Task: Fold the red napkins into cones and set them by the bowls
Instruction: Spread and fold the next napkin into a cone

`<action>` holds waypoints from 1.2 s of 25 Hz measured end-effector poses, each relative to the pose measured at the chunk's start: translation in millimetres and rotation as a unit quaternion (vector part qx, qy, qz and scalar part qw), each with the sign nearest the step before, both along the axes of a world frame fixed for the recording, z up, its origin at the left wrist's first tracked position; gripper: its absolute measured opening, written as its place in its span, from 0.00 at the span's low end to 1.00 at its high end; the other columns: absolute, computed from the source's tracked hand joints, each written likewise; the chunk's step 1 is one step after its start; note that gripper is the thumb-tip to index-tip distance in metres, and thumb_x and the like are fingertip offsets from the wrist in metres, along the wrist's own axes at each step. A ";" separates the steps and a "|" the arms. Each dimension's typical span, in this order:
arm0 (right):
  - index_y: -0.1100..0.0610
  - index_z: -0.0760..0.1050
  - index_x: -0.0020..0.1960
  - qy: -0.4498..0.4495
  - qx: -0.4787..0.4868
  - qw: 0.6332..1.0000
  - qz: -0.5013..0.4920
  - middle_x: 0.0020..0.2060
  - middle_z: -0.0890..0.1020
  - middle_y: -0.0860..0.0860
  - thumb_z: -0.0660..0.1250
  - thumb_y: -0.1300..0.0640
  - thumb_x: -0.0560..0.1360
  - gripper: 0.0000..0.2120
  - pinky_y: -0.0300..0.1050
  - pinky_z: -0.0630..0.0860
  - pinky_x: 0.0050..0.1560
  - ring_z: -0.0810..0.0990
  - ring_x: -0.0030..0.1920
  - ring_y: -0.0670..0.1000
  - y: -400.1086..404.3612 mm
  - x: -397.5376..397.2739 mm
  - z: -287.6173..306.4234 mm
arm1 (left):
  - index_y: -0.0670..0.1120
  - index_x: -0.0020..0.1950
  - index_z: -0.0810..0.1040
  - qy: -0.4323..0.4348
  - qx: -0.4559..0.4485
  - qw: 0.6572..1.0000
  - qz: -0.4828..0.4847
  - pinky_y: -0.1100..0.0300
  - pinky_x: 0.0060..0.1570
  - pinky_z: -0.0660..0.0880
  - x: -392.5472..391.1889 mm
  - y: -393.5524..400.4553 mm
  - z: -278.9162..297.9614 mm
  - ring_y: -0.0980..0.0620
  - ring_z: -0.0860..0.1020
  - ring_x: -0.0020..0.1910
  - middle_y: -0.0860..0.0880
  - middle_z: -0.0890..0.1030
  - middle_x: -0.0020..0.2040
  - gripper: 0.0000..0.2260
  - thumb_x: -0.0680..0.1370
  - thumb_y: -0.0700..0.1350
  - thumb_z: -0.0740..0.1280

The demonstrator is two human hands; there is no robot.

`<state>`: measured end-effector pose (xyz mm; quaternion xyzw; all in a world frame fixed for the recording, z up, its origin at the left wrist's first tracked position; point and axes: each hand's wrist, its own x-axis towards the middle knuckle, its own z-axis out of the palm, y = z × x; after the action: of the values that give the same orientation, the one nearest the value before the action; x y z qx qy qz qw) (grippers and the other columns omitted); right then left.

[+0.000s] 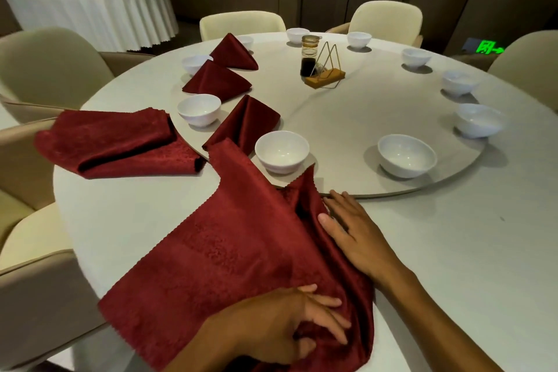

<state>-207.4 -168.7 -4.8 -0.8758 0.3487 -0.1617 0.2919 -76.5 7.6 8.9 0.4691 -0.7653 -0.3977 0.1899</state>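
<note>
A large red napkin point(223, 254) lies spread over the near table edge, its far corners reaching a white bowl point(282, 151). My left hand point(290, 326) grips a bunched fold at the napkin's near right corner. My right hand point(353, 232) rests flat with straight fingers on the napkin's right edge. Three folded red cones point(246, 124) point(216, 81) point(234, 53) stand by bowls on the left of the turntable. A stack of folded red napkins point(114, 142) lies at the left.
Several white bowls point(406, 154) ring the round turntable point(362, 118). A sauce bottle point(309, 54) and a gold napkin stand point(326, 74) sit at its middle. Cream chairs point(42, 69) surround the table; another draped table point(90, 9) is at back left.
</note>
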 end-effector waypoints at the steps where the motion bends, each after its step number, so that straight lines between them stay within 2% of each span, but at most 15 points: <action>1: 0.44 0.73 0.67 -0.024 0.004 1.000 0.008 0.67 0.71 0.38 0.62 0.41 0.79 0.18 0.30 0.57 0.67 0.64 0.70 0.39 3.9 -5.1 -2.7 | 0.51 0.64 0.79 0.054 0.025 0.998 0.020 0.64 0.73 0.56 4.9 1.5 4.2 0.65 0.67 0.71 0.59 0.77 0.66 0.16 0.77 0.40 0.69; 3: 0.48 0.80 0.48 -0.039 -0.007 0.999 -0.004 0.53 0.80 0.39 0.70 0.51 0.75 0.03 0.24 0.64 0.55 0.75 0.59 0.41 6.7 -16.3 -5.6 | 0.51 0.60 0.82 0.159 0.006 0.975 0.158 0.59 0.65 0.71 22.4 3.9 9.0 0.59 0.77 0.62 0.57 0.82 0.59 0.12 0.77 0.41 0.71; 4: 0.48 0.79 0.42 -0.054 0.011 0.998 -0.021 0.46 0.82 0.40 0.70 0.54 0.75 0.03 0.27 0.69 0.51 0.78 0.52 0.42 6.9 -20.9 -5.7 | 0.53 0.58 0.82 0.144 -0.043 0.947 0.283 0.57 0.62 0.74 36.9 2.8 6.6 0.58 0.79 0.59 0.56 0.83 0.58 0.11 0.77 0.42 0.70; 6: 0.51 0.76 0.39 -0.146 0.128 0.977 -0.087 0.36 0.82 0.46 0.68 0.55 0.76 0.07 0.41 0.75 0.41 0.80 0.37 0.46 6.4 -28.5 4.2 | 0.56 0.65 0.75 -0.092 -0.097 0.852 0.506 0.50 0.66 0.70 69.7 -1.3 1.9 0.51 0.74 0.66 0.53 0.77 0.67 0.15 0.78 0.49 0.68; 8: 0.55 0.74 0.39 -0.238 0.203 0.932 -0.182 0.31 0.80 0.53 0.67 0.57 0.76 0.08 0.46 0.71 0.35 0.76 0.32 0.51 3.6 -39.0 20.5 | 0.54 0.76 0.62 -0.266 -0.014 0.782 0.563 0.44 0.68 0.64 92.0 -3.3 -1.6 0.44 0.65 0.72 0.48 0.67 0.75 0.30 0.77 0.58 0.67; 10: 0.55 0.74 0.38 -0.159 0.147 0.942 -0.255 0.29 0.80 0.54 0.67 0.55 0.74 0.08 0.44 0.69 0.33 0.75 0.30 0.52 -2.3 -65.1 30.5 | 0.55 0.77 0.59 -0.237 -0.013 0.805 0.544 0.41 0.65 0.66 103.1 -4.3 -5.6 0.45 0.70 0.69 0.51 0.72 0.71 0.34 0.75 0.55 0.71; 12: 0.52 0.73 0.37 0.167 -0.020 0.951 -0.259 0.29 0.77 0.48 0.66 0.49 0.73 0.10 0.42 0.65 0.30 0.74 0.29 0.49 -4.6 -105.6 33.1 | 0.57 0.76 0.61 -0.159 -0.045 0.849 0.503 0.44 0.62 0.71 103.2 -4.4 -6.7 0.48 0.76 0.62 0.53 0.79 0.62 0.34 0.74 0.45 0.73; 14: 0.50 0.74 0.40 0.304 -0.134 0.913 -0.236 0.30 0.74 0.44 0.64 0.47 0.74 0.07 0.40 0.60 0.28 0.70 0.30 0.46 -0.5 -126.5 35.1 | 0.61 0.72 0.66 -0.078 -0.046 0.885 0.456 0.58 0.57 0.76 97.4 -6.0 -3.5 0.57 0.79 0.56 0.59 0.80 0.55 0.32 0.74 0.37 0.71; 16: 0.51 0.77 0.50 0.206 -0.176 0.944 -0.186 0.39 0.80 0.47 0.64 0.50 0.75 0.08 0.42 0.66 0.34 0.74 0.36 0.50 0.6 -114.2 32.4 | 0.64 0.63 0.73 -0.069 -0.054 0.908 0.410 0.67 0.53 0.74 91.7 -13.0 -1.3 0.62 0.79 0.54 0.63 0.80 0.53 0.28 0.73 0.34 0.69; 18: 0.51 0.74 0.66 0.116 -0.167 0.977 -0.058 0.61 0.79 0.51 0.61 0.51 0.79 0.16 0.46 0.72 0.54 0.76 0.58 0.54 -2.5 -74.4 29.5 | 0.57 0.59 0.78 -0.081 -0.065 0.923 0.370 0.60 0.57 0.76 85.5 -18.5 -1.1 0.58 0.79 0.55 0.58 0.80 0.55 0.22 0.73 0.32 0.67; 20: 0.49 0.63 0.76 0.197 -0.142 0.970 0.006 0.74 0.66 0.49 0.54 0.47 0.82 0.22 0.47 0.64 0.68 0.65 0.72 0.52 -6.7 -40.8 19.2 | 0.51 0.61 0.79 -0.093 -0.100 0.934 0.329 0.58 0.60 0.74 83.1 -17.7 1.0 0.57 0.77 0.58 0.55 0.78 0.59 0.22 0.73 0.30 0.65; 22: 0.47 0.68 0.72 0.305 -0.189 0.933 -0.032 0.71 0.70 0.50 0.53 0.45 0.81 0.21 0.51 0.65 0.64 0.69 0.67 0.54 -6.1 -39.3 7.9 | 0.50 0.64 0.79 -0.141 -0.150 0.929 0.307 0.62 0.57 0.73 87.4 -12.3 -1.6 0.56 0.75 0.59 0.55 0.77 0.63 0.26 0.71 0.28 0.64; 25: 0.50 0.76 0.43 0.303 -0.276 0.900 -0.148 0.45 0.81 0.49 0.53 0.45 0.76 0.15 0.51 0.64 0.49 0.77 0.47 0.54 -7.0 -57.8 9.6 | 0.51 0.62 0.79 -0.182 -0.182 0.905 0.339 0.69 0.46 0.68 91.2 -4.3 -5.4 0.55 0.75 0.49 0.55 0.80 0.56 0.24 0.71 0.30 0.65; 26: 0.51 0.76 0.43 0.257 -0.274 0.916 -0.144 0.44 0.82 0.50 0.53 0.45 0.77 0.16 0.51 0.64 0.48 0.77 0.46 0.55 -8.3 -56.3 8.4 | 0.51 0.62 0.78 -0.171 -0.176 0.907 0.341 0.70 0.46 0.67 88.1 -4.3 -7.7 0.55 0.74 0.49 0.55 0.80 0.57 0.24 0.71 0.30 0.65; 30: 0.47 0.70 0.70 0.193 -0.140 0.970 -0.053 0.62 0.75 0.48 0.57 0.42 0.80 0.21 0.49 0.71 0.57 0.73 0.59 0.54 -7.0 -26.6 4.6 | 0.50 0.71 0.73 -0.207 -0.155 0.894 0.365 0.61 0.48 0.70 79.2 -8.5 -10.4 0.50 0.74 0.51 0.51 0.78 0.59 0.28 0.72 0.31 0.65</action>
<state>-234.0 -175.7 -0.2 -0.9030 0.4179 -0.0522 0.0849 2.7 -0.9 -1.5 0.7519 -0.6139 -0.0709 0.2294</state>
